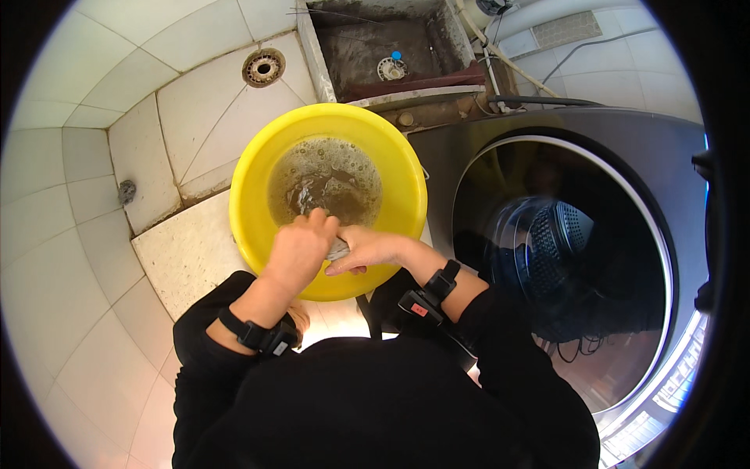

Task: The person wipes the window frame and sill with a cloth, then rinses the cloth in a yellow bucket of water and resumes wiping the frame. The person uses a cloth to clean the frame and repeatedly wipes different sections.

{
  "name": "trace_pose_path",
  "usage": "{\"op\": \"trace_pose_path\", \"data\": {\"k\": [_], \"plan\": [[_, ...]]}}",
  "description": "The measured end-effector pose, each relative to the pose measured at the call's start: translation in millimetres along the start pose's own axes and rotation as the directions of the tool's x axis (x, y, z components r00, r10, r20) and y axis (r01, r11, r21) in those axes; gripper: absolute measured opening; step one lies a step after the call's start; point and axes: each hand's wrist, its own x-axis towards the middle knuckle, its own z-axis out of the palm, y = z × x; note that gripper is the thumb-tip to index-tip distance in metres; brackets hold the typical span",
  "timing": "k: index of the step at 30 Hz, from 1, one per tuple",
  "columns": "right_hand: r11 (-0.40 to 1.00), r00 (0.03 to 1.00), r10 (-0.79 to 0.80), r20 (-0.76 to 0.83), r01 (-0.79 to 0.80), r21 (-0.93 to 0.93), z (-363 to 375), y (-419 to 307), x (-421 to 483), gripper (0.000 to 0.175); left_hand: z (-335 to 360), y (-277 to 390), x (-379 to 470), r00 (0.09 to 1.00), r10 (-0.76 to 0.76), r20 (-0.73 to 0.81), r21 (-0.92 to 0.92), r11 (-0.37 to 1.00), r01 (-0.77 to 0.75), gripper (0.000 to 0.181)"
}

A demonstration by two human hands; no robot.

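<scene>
A yellow plastic basin point(251, 193) holds murky, foamy water point(328, 176). Over its near side, my left hand point(302, 243) and my right hand point(369, 249) come together on a wet, light grey cloth point(338, 250). Both hands grip it, the left with its fingers curled over and the right with its thumb along the near side. Only a small piece of the cloth shows between them; my fingers hide the rest. Ripples run across the water just beyond my left knuckles.
To the right stands a dark front-loading washing machine point(433, 170) with a round glass door point(562, 246). Beyond the basin is a stained concrete sink point(351, 41) with a dark red cloth point(416, 84) along its near edge. A floor drain point(263, 68) lies at the upper left, beside tiled walls point(64, 234).
</scene>
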Motion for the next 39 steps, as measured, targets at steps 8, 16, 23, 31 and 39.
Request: {"op": "trace_pose_path", "data": {"k": [8,16,23,31,39], "plan": [[0.864,0.954,-0.083,-0.289,0.213,0.455,5.3,-13.2,-17.6,0.059,-39.5,28.4,-8.8,0.891,-0.405,0.205,-0.479,0.753,0.452,0.073],[0.629,0.876,-0.183,-0.446,0.453,0.632,47.6,-47.3,-83.3,0.069,-76.6,46.5,-15.7,0.721,-0.137,0.68,-0.681,-0.484,0.55,0.061],[0.803,0.817,-0.216,-0.534,0.46,0.379,96.2,-109.3,-179.4,0.075,-168.4,107.6,-35.1,0.743,-0.303,0.597,-0.78,-0.433,0.451,0.036],[0.849,0.527,-0.508,-0.681,0.173,-0.499,173.7,-169.5,-278.5,0.057,-316.1,159.1,-75.0,0.86,-0.502,-0.087,-0.594,0.719,0.36,0.025],[0.238,0.386,-0.878,-0.284,-0.163,-0.957,222.8,-253.8,-347.8,0.044,-448.6,203.6,-106.9,0.842,-0.537,0.05,-0.991,-0.133,-0.025,0.018]]}}
